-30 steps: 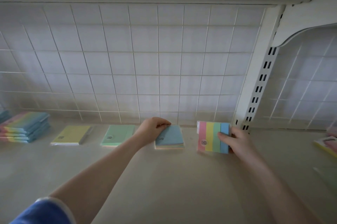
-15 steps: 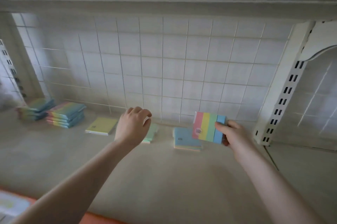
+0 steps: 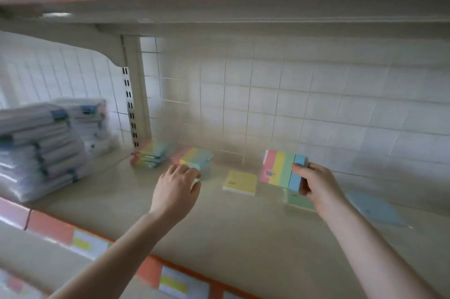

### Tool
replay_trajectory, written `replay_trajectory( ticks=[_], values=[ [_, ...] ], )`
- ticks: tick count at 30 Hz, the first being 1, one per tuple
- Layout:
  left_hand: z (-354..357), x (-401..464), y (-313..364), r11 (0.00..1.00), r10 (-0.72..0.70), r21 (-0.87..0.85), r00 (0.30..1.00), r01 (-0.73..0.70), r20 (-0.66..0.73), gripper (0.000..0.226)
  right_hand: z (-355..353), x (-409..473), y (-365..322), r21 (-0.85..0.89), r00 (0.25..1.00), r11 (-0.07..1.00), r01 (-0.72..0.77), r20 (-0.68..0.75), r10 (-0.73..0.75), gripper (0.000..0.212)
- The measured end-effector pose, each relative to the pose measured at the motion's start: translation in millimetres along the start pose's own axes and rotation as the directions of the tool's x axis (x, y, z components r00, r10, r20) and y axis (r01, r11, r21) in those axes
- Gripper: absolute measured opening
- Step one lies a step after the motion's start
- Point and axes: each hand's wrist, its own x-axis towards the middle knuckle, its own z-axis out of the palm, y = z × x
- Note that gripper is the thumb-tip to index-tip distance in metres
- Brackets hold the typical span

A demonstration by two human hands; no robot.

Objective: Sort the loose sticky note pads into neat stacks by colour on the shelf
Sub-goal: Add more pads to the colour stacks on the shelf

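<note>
Head view: the right hand (image 3: 314, 184) pinched a striped pad (image 3: 280, 172), upright, stripes running vertically. The left hand (image 3: 177, 184), fingers loosely curled, touched a rainbow stack (image 3: 194, 158).

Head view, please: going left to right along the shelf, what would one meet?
Clear-wrapped white packets stacked → rainbow pad stack by the upright → second rainbow pad stack → yellow pad → striped pad held in the right hand → blue pad.

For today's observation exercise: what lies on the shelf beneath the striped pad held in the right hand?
Beneath the striped pad, gripped and lifted by the right hand, a green pad lies flat on the shelf. The hand and wrist cover its right part, so its full outline is hidden.
</note>
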Motion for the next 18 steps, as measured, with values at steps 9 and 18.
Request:
replay_trajectory(
  ticks=[9, 18],
  values=[
    [-21.5, -5.9, -97.1, 0.997, -0.08, 0.008, 0.993, 0.08, 0.087, 0.02, 103.6, -3.5, -12.9, 0.041, 1.0, 0.999, -0.025, 0.016, 0.024, 0.008],
    [-31.5, -16.3, -138.1, 0.977, -0.215, 0.058, 0.959, 0.208, 0.187, 0.024, 169.0, 12.6, -17.1, 0.019, 0.995, 0.999, -0.043, 0.093, 0.041, 0.009]
  ],
)
